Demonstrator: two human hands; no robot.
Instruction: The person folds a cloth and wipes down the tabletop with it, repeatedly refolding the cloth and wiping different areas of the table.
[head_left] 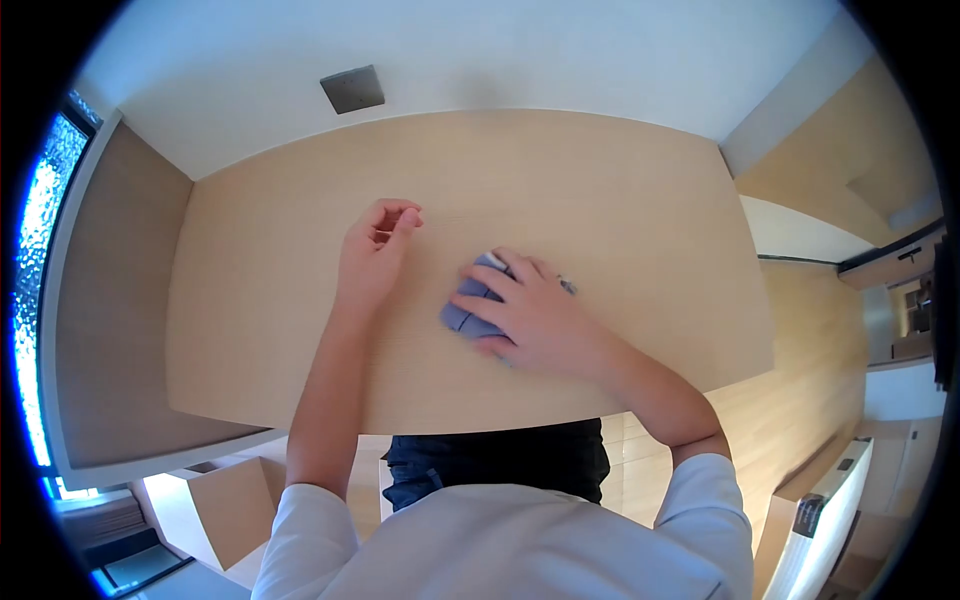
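My right hand (540, 315) lies over a blue-grey folded cloth (468, 322) on the light wood table, its fingers spread across the top and bent around it. Dark lines cross the cloth, and much of it is hidden under the palm. A small dark patterned bit (567, 285) shows at the far side of that hand; I cannot make out what it is. To the left, my left hand (375, 250) is held above the table, apart from the cloth. Its fingers are curled in towards the thumb, and nothing shows between them.
The table (600, 190) meets a white wall (560, 60) at the back, where a grey square plate (353, 90) is fixed. A wood side panel (110, 300) and a bright window stand at the left. A box (225, 510) sits low on the left.
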